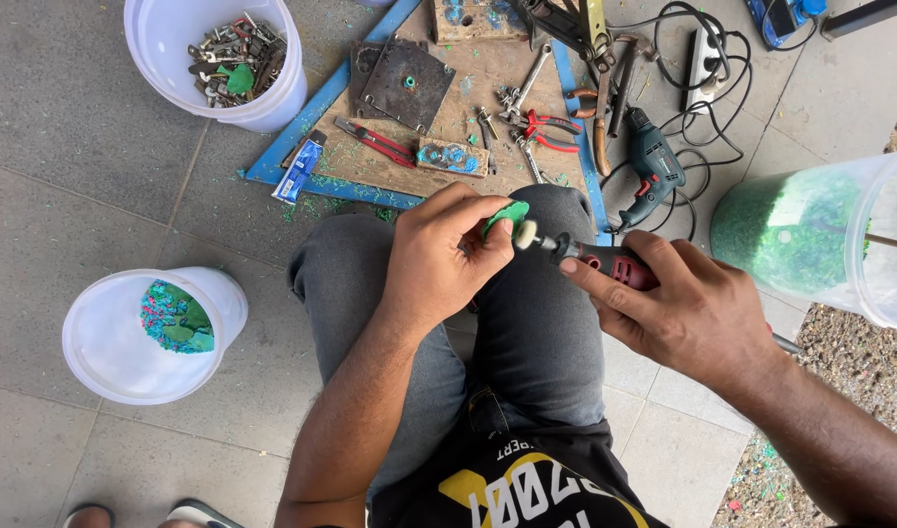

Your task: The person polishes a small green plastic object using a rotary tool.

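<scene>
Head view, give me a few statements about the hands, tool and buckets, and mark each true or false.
1. The left hand pinches a green piece. True.
2. The right hand holds a hammer. False: it grips a rotary tool with a small buffing tip.
3. The tip meets the green piece. True.
4. The near bucket holds only metal parts. False: it holds green pieces.
5. The drill lies on the person's lap. False: it lies on the floor.

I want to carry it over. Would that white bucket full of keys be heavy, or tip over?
The white bucket probably feels heavy for its size: a pile of metal keys lies in it. It likely won't tip easily, since it is wide and the load sits low. When lifted, the loose keys would probably slide and rattle.
</scene>
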